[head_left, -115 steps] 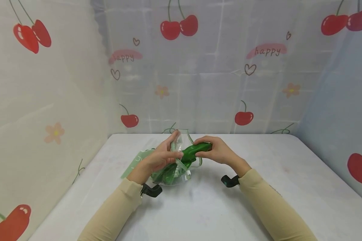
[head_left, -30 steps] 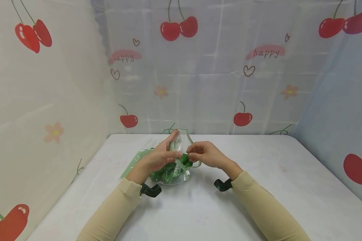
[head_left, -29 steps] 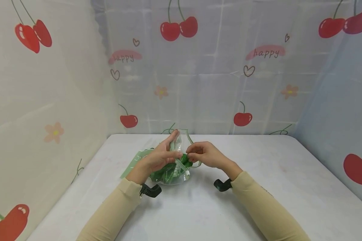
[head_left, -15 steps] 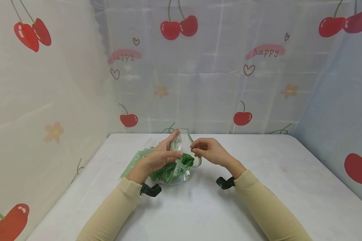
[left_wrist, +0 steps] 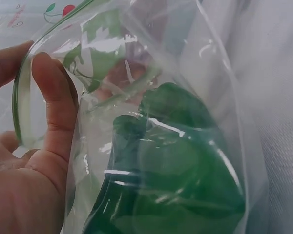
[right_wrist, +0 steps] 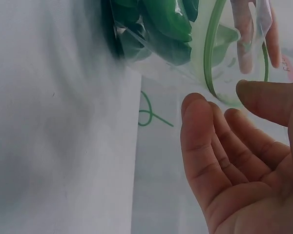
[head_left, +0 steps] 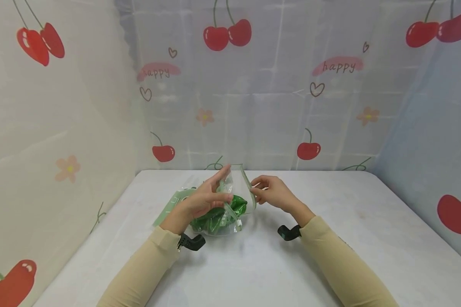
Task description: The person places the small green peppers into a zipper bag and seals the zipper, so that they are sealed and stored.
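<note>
A clear zip bag (head_left: 222, 230) with a green-edged mouth stands on the white table, its mouth facing right. Several shiny green peppers (head_left: 238, 204) sit inside it, and they fill much of the left wrist view as dark green shapes (left_wrist: 180, 156) behind the plastic. My left hand (head_left: 201, 199) holds the near side of the mouth, thumb and index finger spread apart at the rim. My right hand (head_left: 274, 194) pinches the far right edge of the mouth with thumb and fingertips; the right wrist view shows the thumb (right_wrist: 268, 97) at the green rim.
Pale green printing (head_left: 173, 207) shows on the bag's left part, behind the left hand. A small white slider (head_left: 239, 222) hangs at the near end of the zip. The white table (head_left: 253, 273) ends at a cherry-print curtain (head_left: 261, 128) at back and sides.
Earlier my right hand held a green pepper at the mouth; that pepper is now in the bag. The hand has drawn back right to the rim, whose edge is pulled straighter. My left hand barely moved.
</note>
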Tool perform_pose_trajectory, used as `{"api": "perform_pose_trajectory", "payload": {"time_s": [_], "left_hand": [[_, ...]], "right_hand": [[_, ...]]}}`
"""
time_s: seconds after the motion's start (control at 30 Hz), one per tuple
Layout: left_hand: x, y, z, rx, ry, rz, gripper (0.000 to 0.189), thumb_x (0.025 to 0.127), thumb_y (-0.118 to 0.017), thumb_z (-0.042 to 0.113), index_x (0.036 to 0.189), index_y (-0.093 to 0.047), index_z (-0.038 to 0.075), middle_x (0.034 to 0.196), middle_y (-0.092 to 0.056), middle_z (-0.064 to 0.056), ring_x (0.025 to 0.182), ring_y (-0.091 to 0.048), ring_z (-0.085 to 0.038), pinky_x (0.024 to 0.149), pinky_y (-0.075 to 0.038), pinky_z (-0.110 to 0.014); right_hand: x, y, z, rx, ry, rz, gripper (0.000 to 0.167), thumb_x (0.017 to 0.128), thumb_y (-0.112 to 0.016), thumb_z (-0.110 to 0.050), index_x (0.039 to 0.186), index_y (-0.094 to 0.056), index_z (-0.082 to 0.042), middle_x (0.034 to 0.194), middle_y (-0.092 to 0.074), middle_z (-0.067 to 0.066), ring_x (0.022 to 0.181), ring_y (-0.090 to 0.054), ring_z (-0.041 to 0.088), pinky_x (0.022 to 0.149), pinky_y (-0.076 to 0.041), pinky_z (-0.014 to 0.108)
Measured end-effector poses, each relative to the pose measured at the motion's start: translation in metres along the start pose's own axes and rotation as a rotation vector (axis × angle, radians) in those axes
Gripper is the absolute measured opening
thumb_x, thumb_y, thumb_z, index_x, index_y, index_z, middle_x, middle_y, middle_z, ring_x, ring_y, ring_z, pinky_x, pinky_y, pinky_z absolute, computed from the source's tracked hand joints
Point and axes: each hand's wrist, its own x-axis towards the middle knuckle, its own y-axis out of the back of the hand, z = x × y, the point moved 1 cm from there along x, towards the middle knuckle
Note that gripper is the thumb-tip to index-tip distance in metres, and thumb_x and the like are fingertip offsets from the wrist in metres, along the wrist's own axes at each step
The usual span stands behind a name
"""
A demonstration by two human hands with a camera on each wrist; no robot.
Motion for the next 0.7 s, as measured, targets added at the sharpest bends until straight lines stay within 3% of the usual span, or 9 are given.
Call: {"api": "perform_pose_trajectory", "payload": {"time_s": [0.1,0.2,0.3,0.43,0.57,0.7], "left_hand": [[0.0,0.0,0.0,0.009,-0.007,-0.006,0.106,0.091,-0.077,0.008,0.162,-0.011,0.051,0.175,-0.003,0.008,0.115,-0.06,-0.024,0.075,-0.056,-0.032],[0.0,0.0,0.0,0.003,-0.004,-0.016,0.109,0.092,-0.076,0.008,0.161,-0.006,0.054,0.175,-0.004,0.009,0.117,-0.061,-0.025,0.076,-0.056,-0.034],[0.002,-0.001,0.0,-0.011,0.008,-0.016,0.102,0.097,-0.07,0.01,0.164,-0.004,0.046,0.175,-0.006,0.009,0.097,-0.067,-0.02,0.076,-0.057,-0.032],[0.004,-0.002,-0.003,-0.028,0.035,-0.005,0.075,0.107,-0.057,0.023,0.167,-0.012,0.03,0.174,-0.014,0.006,0.082,-0.068,-0.013,0.072,-0.059,-0.028],[0.006,-0.007,-0.006,-0.013,0.057,0.02,0.058,0.112,-0.043,0.035,0.165,-0.027,0.018,0.172,-0.025,-0.001,0.078,-0.068,-0.011,0.068,-0.059,-0.027],[0.006,-0.011,-0.009,0.076,0.072,0.045,0.052,0.112,-0.043,0.033,0.161,-0.037,0.017,0.168,-0.033,-0.002,0.082,-0.07,-0.014,0.07,-0.059,-0.028]], "right_hand": [[0.001,-0.001,0.001,0.018,-0.011,-0.02,0.026,0.099,-0.068,-0.018,0.123,-0.067,-0.006,0.102,-0.076,0.012,0.075,-0.073,0.022,0.078,-0.063,0.045],[0.001,-0.001,0.002,0.035,-0.02,-0.026,0.025,0.099,-0.068,-0.014,0.123,-0.067,-0.005,0.098,-0.076,0.013,0.072,-0.073,0.02,0.078,-0.063,0.048],[0.001,0.0,0.002,0.057,-0.033,-0.024,0.025,0.099,-0.067,-0.012,0.123,-0.066,-0.004,0.096,-0.076,0.013,0.071,-0.072,0.02,0.079,-0.063,0.05],[0.002,0.001,0.004,0.11,-0.068,-0.029,0.028,0.1,-0.067,-0.012,0.126,-0.065,-0.004,0.097,-0.074,0.013,0.073,-0.073,0.02,0.083,-0.062,0.052],[0.002,0.0,0.006,0.183,-0.103,-0.038,0.032,0.1,-0.068,-0.012,0.129,-0.063,-0.003,0.098,-0.073,0.014,0.075,-0.073,0.02,0.086,-0.061,0.052],[0.001,0.001,0.011,0.251,-0.126,-0.054,0.035,0.1,-0.068,-0.014,0.132,-0.062,-0.003,0.102,-0.073,0.015,0.08,-0.074,0.021,0.088,-0.061,0.05]]}}
